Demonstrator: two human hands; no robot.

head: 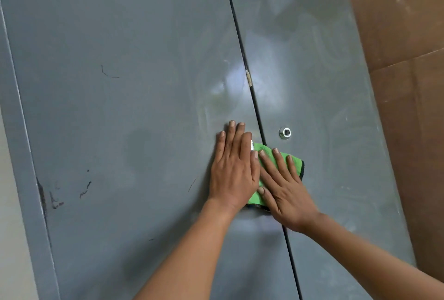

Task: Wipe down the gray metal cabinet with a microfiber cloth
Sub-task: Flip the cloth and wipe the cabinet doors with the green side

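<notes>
Hands, two: left hand (234,169) and right hand (284,189), fingers straight, press one green cloth (266,153) on cabinet (120,107).

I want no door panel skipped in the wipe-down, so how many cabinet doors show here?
2. The left door fills most of the view, with the left hand flat on it. The right door lies past the center seam and bears the round lock. Their outer edges run out of frame.

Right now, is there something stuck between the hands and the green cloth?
No. The right hand lies flat right on the green cloth, fingers straight, pressing it against the gray cabinet. The left hand lies flat beside it, overlapping the cloth's edge. Nothing visible sits between them.
</notes>
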